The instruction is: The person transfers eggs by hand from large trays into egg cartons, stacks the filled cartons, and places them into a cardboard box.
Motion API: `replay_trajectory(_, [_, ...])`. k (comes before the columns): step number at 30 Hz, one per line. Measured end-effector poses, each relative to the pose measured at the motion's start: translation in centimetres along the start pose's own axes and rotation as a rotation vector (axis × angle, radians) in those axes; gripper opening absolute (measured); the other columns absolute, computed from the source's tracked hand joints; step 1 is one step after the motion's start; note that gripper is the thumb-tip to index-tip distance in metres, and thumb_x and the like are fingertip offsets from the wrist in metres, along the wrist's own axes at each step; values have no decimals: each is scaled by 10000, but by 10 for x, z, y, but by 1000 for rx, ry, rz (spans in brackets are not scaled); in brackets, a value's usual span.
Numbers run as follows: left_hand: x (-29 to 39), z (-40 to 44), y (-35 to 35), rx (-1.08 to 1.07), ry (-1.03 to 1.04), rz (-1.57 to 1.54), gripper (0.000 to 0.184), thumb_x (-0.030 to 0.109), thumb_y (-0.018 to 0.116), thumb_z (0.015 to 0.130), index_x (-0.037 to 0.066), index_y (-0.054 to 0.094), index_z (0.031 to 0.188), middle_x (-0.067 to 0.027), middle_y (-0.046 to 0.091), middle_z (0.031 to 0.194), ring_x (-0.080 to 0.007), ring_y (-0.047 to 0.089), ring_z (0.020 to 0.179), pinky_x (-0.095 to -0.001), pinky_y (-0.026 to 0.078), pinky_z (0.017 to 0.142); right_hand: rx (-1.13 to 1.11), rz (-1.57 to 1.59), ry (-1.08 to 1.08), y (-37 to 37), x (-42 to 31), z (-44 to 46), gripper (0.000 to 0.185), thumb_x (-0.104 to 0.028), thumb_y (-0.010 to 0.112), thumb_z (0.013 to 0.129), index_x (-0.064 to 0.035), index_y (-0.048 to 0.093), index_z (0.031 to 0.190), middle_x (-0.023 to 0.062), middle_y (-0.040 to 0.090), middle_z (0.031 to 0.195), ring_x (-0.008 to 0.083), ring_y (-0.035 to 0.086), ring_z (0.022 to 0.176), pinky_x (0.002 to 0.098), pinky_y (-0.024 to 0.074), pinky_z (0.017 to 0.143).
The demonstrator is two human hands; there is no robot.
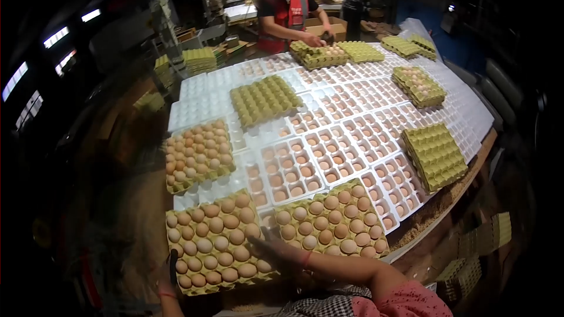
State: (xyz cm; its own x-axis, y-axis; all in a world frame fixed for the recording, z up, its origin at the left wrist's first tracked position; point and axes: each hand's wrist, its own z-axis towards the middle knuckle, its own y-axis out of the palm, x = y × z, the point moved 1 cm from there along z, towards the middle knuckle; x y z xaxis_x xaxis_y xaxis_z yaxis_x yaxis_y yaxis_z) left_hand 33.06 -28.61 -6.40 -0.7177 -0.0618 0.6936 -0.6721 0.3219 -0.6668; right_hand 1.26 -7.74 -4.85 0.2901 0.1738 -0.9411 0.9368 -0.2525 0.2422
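A yellow-green pulp tray full of brown eggs [216, 243] lies at the near left. Dark-gloved, my left hand [169, 273] grips its left edge, with the fingers partly hidden. My right hand [279, 253], also in a dark glove, is at the tray's right edge, fingers reaching over the rim beside the eggs. Just right of that hand sits a second full egg tray [332, 223]. Behind the first tray is a third one with eggs [198, 155].
White plastic trays [296, 167] with eggs cover much of the table. Empty pulp trays [265, 100] and a stack [436, 157] rest on them. Across the table a person in a red vest [291, 14] handles a pulp tray with eggs [320, 54]. Another person stands farther back.
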Motion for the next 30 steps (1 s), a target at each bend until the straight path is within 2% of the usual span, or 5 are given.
replay_trajectory(2, [6,5,-1,-25,4,12,432,233,540,983,-16,486,1331,-129,544,1335,-264,527,1199,-351,431,991,-29,-282,91,-6,13,13,492,-153,550,903,-71,446,1377,329,443,1316,431,488,1176,452,429,951])
replay_trajectory(6, [19,10,-7,-52,-1,-4,422,232,524,991,-23,494,1327,-126,557,1320,-255,535,1191,-348,431,993,-314,-472,-67,-16,23,17,512,-314,584,926,23,480,1296,232,544,1269,300,527,1162,388,448,931])
replay_trajectory(10, [44,10,-15,-65,-11,-41,414,231,509,999,-30,502,1322,-123,570,1305,-246,544,1183,-344,432,996,119,-81,148,9,-31,18,810,-418,633,903,-9,252,1489,147,523,1336,185,503,1191,302,426,966])
replay_trajectory(21, [185,-44,-59,-116,96,-237,402,228,466,1022,-48,523,1308,-115,606,1265,-220,567,1162,-334,434,1004,-17,-74,-186,-34,-28,60,784,-421,658,897,17,315,1448,127,530,1322,207,501,1197,310,388,1022])
replay_trajectory(30, [346,23,136,-490,1029,-259,365,216,458,990,20,547,1284,-132,585,1249,-212,555,1156,-348,465,976,185,22,-154,-291,-207,40,457,-286,540,968,5,506,1318,60,599,1232,138,582,1098,277,466,978])
